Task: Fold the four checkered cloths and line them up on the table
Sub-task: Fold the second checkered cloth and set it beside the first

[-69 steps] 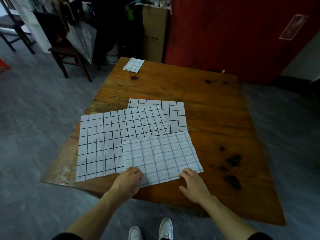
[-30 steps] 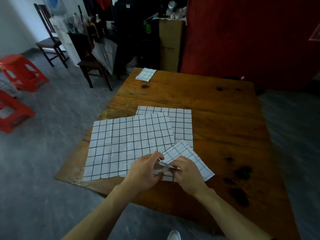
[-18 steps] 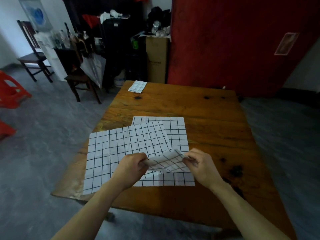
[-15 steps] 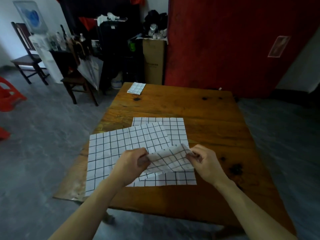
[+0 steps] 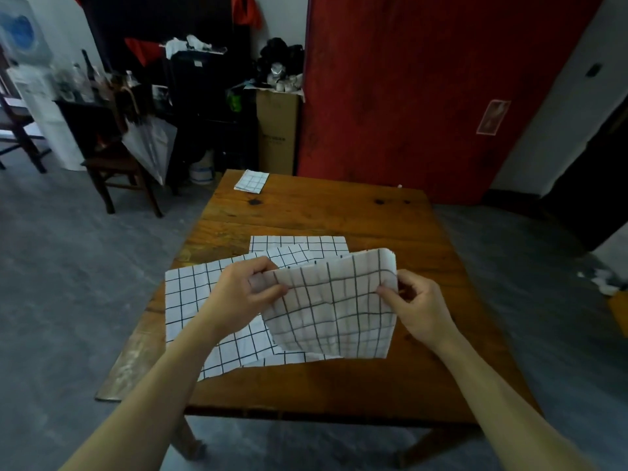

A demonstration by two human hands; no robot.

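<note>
I hold a white checkered cloth (image 5: 334, 309) doubled over and lifted above the wooden table (image 5: 339, 212). My left hand (image 5: 243, 295) pinches its left upper corner and my right hand (image 5: 416, 305) pinches its right upper corner. The cloth hangs from both hands down to the tabletop. Under it a larger checkered cloth (image 5: 200, 297) lies flat at the table's left side. Another flat cloth (image 5: 299, 244) shows behind it, partly covered. A small folded cloth (image 5: 251, 181) lies at the far left corner of the table.
A dark chair (image 5: 115, 168) and a cluttered dark shelf stand left of the table. A cardboard box (image 5: 277, 134) and a red wall (image 5: 424, 90) are behind it. Bare wood shows on the table's right half and far side.
Both hands took the near cloth by its front edge, folded it over and raised it off the table. The camera view tilted up.
</note>
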